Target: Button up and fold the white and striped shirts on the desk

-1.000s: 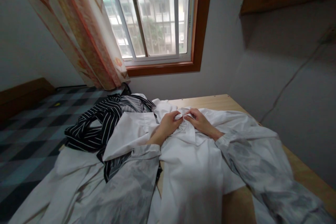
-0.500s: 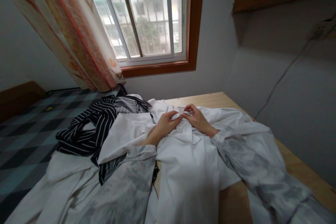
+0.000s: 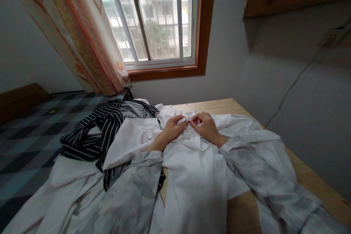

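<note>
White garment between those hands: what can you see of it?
The white garment looks like thin, plain fabric, softly creased. It lies loosely over a pale wooden tabletop, a broad panel running toward the camera. Its far part is bunched, pinched by the left hand and the right hand. Its full outline is hard to tell.

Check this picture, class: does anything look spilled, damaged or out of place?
No spill or damage shows. The striped garment looks untidy: it lies in a twisted heap, left of the white garment that the left hand and right hand pinch.
</note>
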Tool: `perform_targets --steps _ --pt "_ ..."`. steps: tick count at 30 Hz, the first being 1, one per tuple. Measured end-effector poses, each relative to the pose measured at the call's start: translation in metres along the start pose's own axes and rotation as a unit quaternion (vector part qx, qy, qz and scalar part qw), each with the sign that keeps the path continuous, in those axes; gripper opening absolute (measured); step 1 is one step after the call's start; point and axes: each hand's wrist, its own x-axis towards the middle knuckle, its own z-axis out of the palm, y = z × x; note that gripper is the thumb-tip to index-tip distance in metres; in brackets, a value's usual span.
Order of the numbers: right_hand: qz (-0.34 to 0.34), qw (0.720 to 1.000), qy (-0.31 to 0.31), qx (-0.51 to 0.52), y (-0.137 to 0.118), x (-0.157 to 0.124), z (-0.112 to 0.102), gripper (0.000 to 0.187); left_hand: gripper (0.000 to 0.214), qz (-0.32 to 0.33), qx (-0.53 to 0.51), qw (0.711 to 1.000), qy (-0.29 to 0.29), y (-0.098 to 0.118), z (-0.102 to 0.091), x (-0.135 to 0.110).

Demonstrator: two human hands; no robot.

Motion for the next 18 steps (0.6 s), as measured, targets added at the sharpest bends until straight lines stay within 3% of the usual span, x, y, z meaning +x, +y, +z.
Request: perform_targets --steps 5,12,18 --pt "-0.013 1.000 -0.015 0.025 0.001 0.001 0.002 0.011 0.039 0.015 -0.007 1.000 0.009 -0.002 -0.001 0.002" --pt "-0.015 0.998 -0.039 0.046 -0.002 0.001 0.003 0.014 0.045 -0.033 -0.035 0.998 0.029 -0.010 0.001 0.001" --pt "0.011 0.997 -0.046 0.064 -0.001 0.000 0.006 0.017 0.044 -0.017 -0.025 0.999 0.037 -0.012 -0.001 0.002"
